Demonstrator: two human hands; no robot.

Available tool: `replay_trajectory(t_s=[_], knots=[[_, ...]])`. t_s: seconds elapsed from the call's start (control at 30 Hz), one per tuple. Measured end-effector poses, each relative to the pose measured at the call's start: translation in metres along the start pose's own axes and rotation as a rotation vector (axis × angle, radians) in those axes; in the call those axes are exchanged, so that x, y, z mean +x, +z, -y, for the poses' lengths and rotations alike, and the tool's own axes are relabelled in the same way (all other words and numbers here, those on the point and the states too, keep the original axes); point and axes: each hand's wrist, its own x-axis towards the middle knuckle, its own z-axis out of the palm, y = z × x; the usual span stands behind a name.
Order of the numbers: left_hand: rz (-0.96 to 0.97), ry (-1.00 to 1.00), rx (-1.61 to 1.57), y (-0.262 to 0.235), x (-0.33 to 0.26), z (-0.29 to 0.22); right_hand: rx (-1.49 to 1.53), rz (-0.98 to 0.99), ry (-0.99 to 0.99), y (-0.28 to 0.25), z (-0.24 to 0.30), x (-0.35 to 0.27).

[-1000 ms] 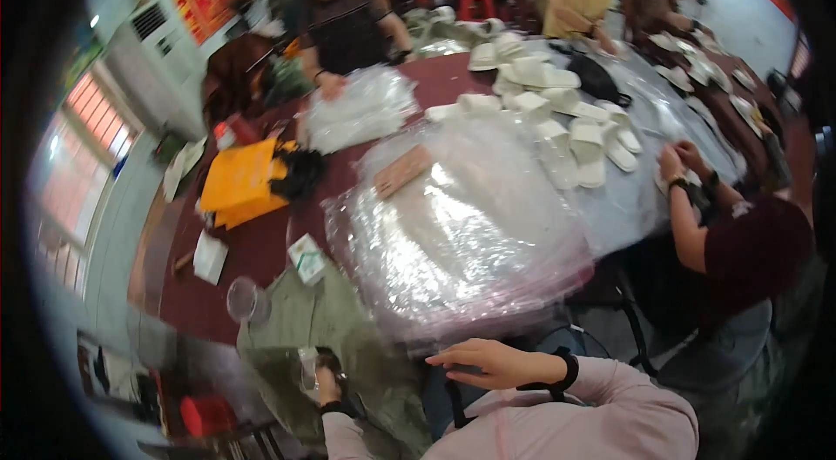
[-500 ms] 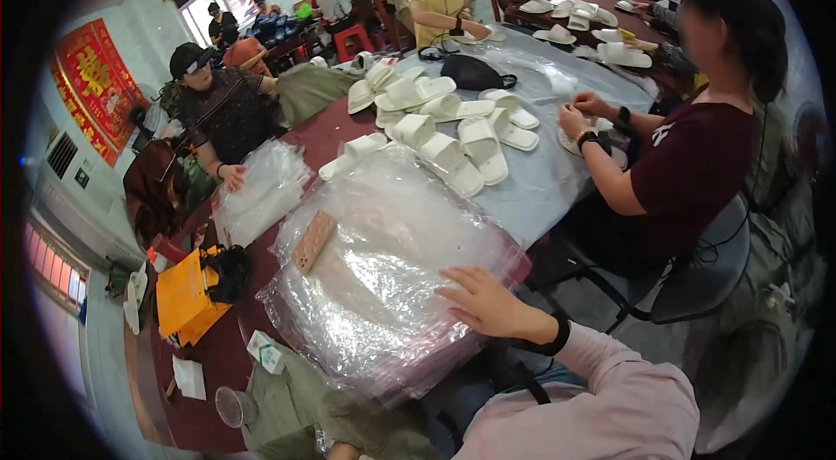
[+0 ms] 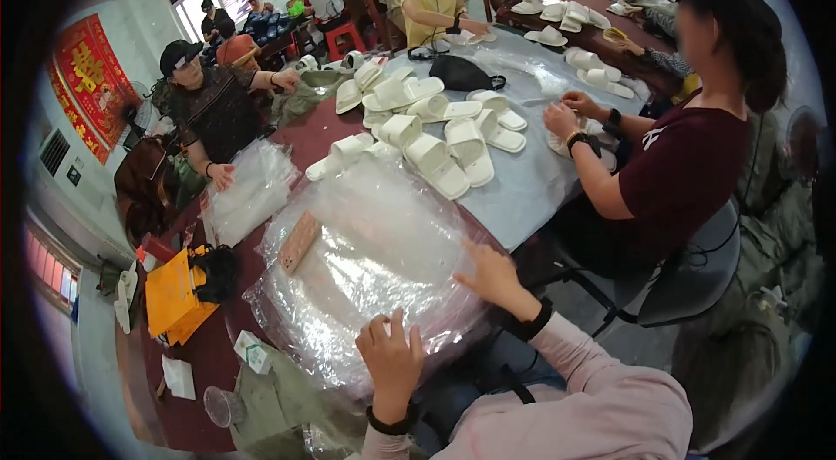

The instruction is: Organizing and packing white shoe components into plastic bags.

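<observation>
A broad pile of clear plastic bags [image 3: 374, 234] covers the near part of the dark red table in front of me. My left hand [image 3: 392, 360] is over its near edge with fingers raised and apart, holding nothing. At the right side of the pile is my right hand [image 3: 495, 277], its fingers stretched out over or against the plastic; exact contact is unclear. A reddish-brown brick-like block [image 3: 300, 242] rests on the bags to the left. Beyond the pile lie several white slide sandals [image 3: 431, 164], heaped together.
A co-worker [image 3: 670, 155] sits at the right, another [image 3: 213, 99] at the left beside more clear bags [image 3: 248, 190]. Yellow-orange packets [image 3: 178, 295], a small white box [image 3: 252, 352] and a clear plastic cup [image 3: 225, 406] line the table's left side. A black pouch [image 3: 461, 74] lies behind the sandals.
My left hand has come up from the lower edge to the bags. My right hand has shifted slightly right. The co-worker at the left has stretched an arm over the grey-green cloth.
</observation>
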Motion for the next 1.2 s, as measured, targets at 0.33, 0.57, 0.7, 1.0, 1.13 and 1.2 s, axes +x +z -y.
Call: replay_trajectory(t_s=[0.33, 0.57, 0.7, 1.0, 1.13, 1.2], knots=[[0.245, -0.060, 0.170, 0.136, -0.009, 0.005, 0.270, -0.299, -0.110, -0.021, -0.038, 0.050], [0.209, -0.088, 0.164, 0.136, -0.005, 0.002, -0.166, -0.455, 0.261, 0.025, -0.082, 0.185], [0.226, -0.098, 0.153, 0.131, -0.002, 0.004, 0.164, -0.289, 0.432, 0.039, -0.096, 0.223], [0.170, -0.094, 0.155, 0.134, -0.014, 0.004, 1.247, -0.194, 0.482, 0.014, -0.078, 0.203], [0.166, -0.067, 0.103, 0.134, -0.006, -0.001, 1.239, -0.377, 0.130, -0.039, -0.081, 0.187], [0.185, -0.108, 0.110, 0.131, -0.010, 0.005, 1.211, -0.335, 0.063, -0.079, -0.034, 0.160]])
